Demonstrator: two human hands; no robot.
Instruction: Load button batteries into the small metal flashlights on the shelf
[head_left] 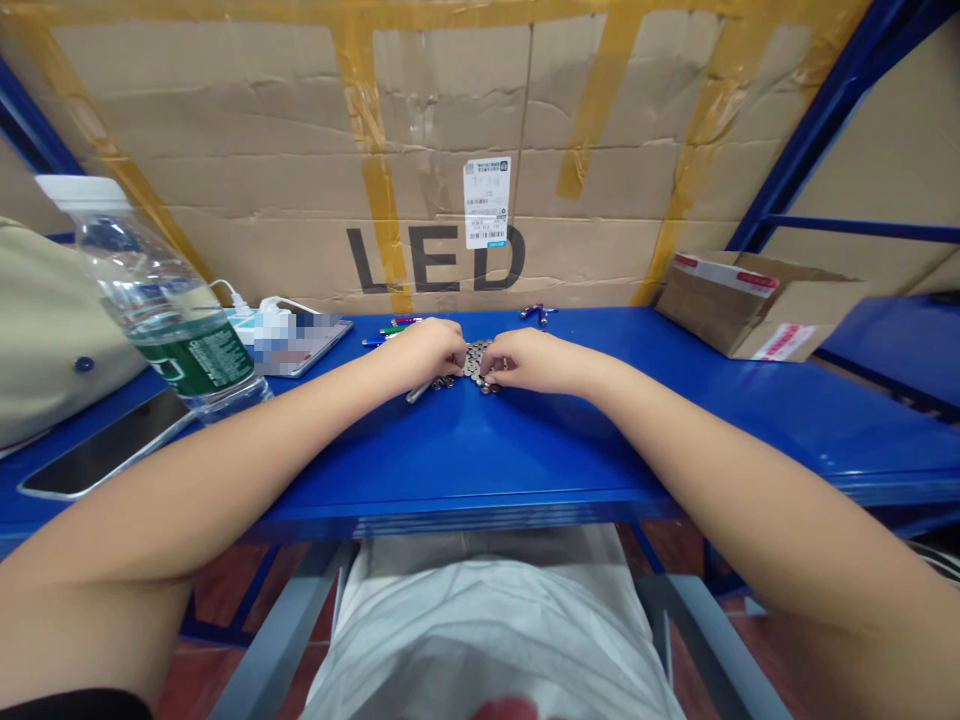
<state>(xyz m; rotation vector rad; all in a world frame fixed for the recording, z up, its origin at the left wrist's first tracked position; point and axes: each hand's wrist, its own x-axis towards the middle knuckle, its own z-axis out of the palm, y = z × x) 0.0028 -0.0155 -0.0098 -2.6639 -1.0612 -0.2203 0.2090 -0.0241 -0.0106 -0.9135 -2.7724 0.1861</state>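
Observation:
Small round silver discs (475, 354), coin-like or button-cell-like, lie in a flat cluster on the blue tabletop between my hands. My left hand (435, 352) reaches the cluster's left side with fingers curled together; whatever they pinch is hidden. From the other side, my right hand (529, 360) has thumb and forefinger closed at the right edge of the discs, and what is between them is too small to make out. A few loose discs (489, 388) sit just in front of the right fingertips. Beside my left hand lies a thin silver rod (418, 393).
Slim coloured items (394, 328) lie behind my left hand, and more (538, 314) farther back. At left stand a water bottle (191, 345), a phone (109, 445) and white chargers (277, 325). A small carton (750, 305) is at right; a large LED carton (450, 130) walls the back.

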